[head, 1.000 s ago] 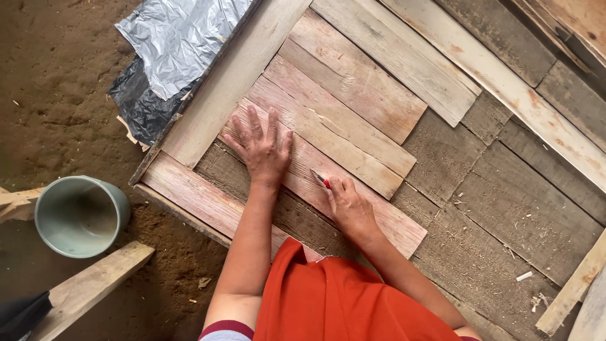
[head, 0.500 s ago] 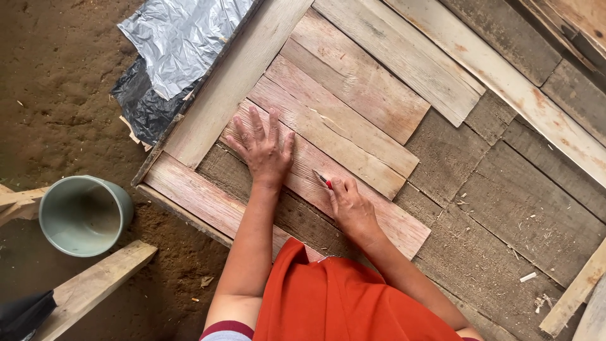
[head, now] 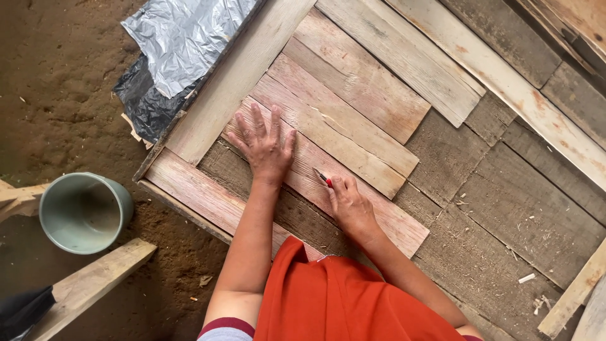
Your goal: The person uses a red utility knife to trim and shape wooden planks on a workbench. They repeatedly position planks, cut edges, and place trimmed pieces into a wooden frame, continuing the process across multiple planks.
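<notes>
My left hand [head: 266, 144] lies flat with fingers spread on a reddish wooden plank [head: 385, 218], pressing it down. My right hand [head: 349, 203] grips a red pencil [head: 323, 179] with its tip touching the same plank, just right of the left hand. The plank rests diagonally on a platform of weathered grey boards [head: 505, 208], alongside other pale planks [head: 353, 76]. An orange cloth [head: 347, 297] covers my lap at the bottom.
A long pale beam [head: 233, 82] borders the planks on the left. Crumpled silver and black plastic sheeting [head: 177, 44] lies on the dirt floor beyond it. A green bucket [head: 85, 211] stands lower left beside a timber piece [head: 95, 284]. Wood chips dot the grey boards.
The view has shifted slightly; both hands stay on the plank, and the pencil hand has barely moved along it.
</notes>
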